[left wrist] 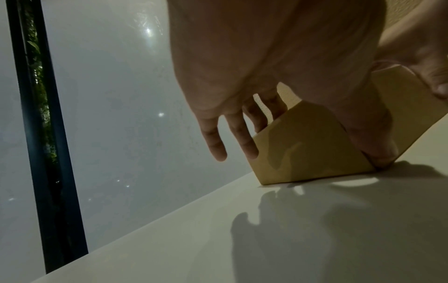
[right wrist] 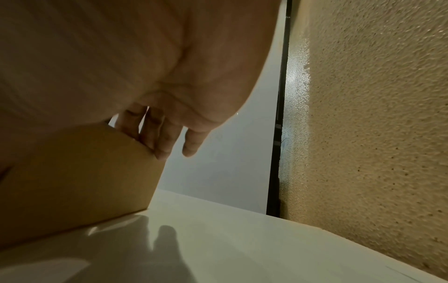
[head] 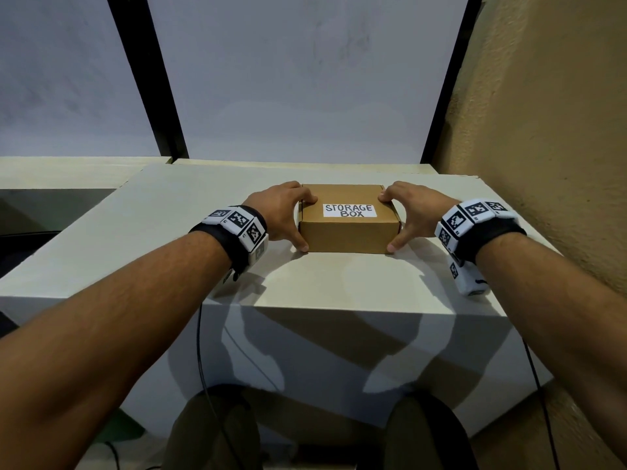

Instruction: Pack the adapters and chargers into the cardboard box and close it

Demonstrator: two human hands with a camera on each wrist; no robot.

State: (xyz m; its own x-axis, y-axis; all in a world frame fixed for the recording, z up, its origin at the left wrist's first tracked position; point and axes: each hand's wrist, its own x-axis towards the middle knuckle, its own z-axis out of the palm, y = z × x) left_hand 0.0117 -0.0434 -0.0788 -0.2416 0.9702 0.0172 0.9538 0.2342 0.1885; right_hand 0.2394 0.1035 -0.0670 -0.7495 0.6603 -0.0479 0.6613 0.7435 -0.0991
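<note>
- So the cardboard box (head: 349,217) is sitting flat on the white table (head: 339,279), lid down, white "STORAGE BOX" label (head: 349,210) facing up at me. Looks closed already as far as I can tell.
- Can't see inside it at all, so no idea from here how many adapters or chargers are in there. None are lying out around the box either.
- Handling-wise: it's corrugated card, so I'd guess stiff enough at the corners and a bit squishy mid-panel. Probably light-ish, but chargers can shift and rattle, so I'd keep it level.
- Best hold is what I've got, one hand on each short side, thumbs low on the near corners.
- My left hand (head: 281,212) is on the box's left side, fingers curled over its top edge, thumb down at the near bottom corner. Gripping it.
- My right hand (head: 412,212) mirrors that on the box's right side, fingertips on the lid edge, thumb at the near bottom corner.
- Beyond the box there's a frosted window with dark frames (head: 149,83), and a rough tan wall (head: 549,130) off to the box's right.
</note>
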